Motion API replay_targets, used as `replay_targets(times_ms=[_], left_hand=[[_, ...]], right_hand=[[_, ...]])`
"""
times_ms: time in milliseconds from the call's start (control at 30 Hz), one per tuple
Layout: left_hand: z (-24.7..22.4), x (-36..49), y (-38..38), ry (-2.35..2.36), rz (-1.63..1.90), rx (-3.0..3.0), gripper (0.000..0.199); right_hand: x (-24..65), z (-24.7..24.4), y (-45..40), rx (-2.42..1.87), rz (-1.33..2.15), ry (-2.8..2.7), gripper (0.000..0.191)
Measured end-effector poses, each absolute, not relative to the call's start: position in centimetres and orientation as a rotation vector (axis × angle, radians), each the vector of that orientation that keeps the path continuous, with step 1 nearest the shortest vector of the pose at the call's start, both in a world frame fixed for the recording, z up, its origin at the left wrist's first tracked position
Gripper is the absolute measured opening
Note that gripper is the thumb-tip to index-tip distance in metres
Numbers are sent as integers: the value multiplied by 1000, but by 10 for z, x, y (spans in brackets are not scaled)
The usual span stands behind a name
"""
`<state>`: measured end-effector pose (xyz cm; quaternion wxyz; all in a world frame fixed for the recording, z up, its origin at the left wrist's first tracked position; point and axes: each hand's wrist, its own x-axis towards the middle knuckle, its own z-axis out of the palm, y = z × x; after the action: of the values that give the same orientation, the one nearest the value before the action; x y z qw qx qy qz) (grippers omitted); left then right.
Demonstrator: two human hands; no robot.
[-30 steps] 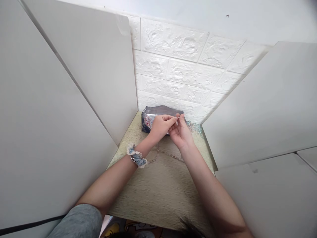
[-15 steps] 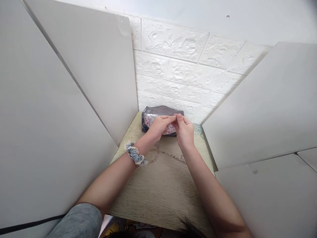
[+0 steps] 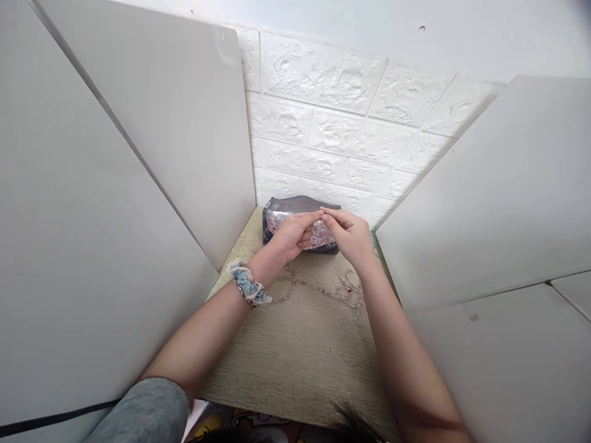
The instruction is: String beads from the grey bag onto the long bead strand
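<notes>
My left hand (image 3: 294, 237) and my right hand (image 3: 353, 239) meet fingertip to fingertip above the table, both pinched closed. Whatever sits between the fingertips is too small to make out. Just behind them stands a dark open pouch (image 3: 302, 203), with a clear packet of pink and silvery beads (image 3: 323, 237) at its front, partly covered by my hands. A thin string of small beads (image 3: 318, 288) lies on the table below, curling into a loose tangle (image 3: 349, 288) beside my right forearm. On my left wrist is a blue scrunchie (image 3: 249, 284) with white trim.
The narrow wooden tabletop (image 3: 286, 351) is hemmed in by a grey-white panel (image 3: 184, 123) on the left and another panel (image 3: 498, 203) on the right. A white brick-patterned wall (image 3: 323, 117) closes off the back. Something pale green (image 3: 373, 241) shows at the right rear.
My right hand has turned and shifted slightly right, its fingertips still meeting the left ones. The bead tangle by my right forearm has come into fuller view.
</notes>
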<state>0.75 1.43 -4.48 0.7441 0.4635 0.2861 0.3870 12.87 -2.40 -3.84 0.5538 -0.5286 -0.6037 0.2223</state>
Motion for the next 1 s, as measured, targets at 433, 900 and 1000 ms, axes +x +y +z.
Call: replay_targets(times_ms=[433, 900, 1000], left_hand=[[-36, 6, 9, 715, 845, 1186, 24], [-35, 6, 8, 666, 871, 1254, 34], [-35, 5, 8, 662, 878, 1284, 36]], right_hand=[[143, -27, -28, -1304, 541, -1543, 19], [134, -26, -27, -1277, 591, -1364, 13], [133, -26, -27, -1228, 653, -1347, 15]])
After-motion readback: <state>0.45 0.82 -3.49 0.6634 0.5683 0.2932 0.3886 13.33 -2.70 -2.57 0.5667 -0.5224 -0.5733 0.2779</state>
